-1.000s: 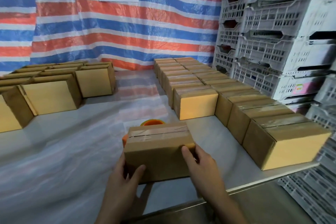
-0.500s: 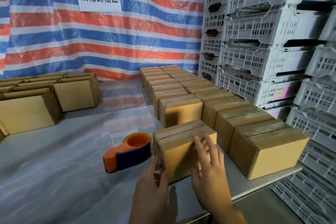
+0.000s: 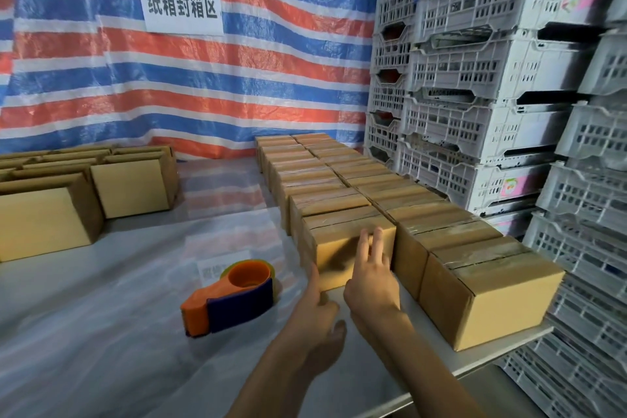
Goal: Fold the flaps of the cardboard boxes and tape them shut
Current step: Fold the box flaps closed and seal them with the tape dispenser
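Head view. Fingers of right hand: straight, slightly spread, flat on the front face of taped box, frame centre, at the near end of its row. Left hand: fingers loosely extended at that box's lower-left corner; contact blurred. Risk: an uneven push may skew the box against neighbouring box. Tape dispenser: lower centre-left. Unsealed boxes: cut off at the left edge.

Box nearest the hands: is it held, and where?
Nothing is held: the left hand and right hand press open-fingered on the near face of the box.
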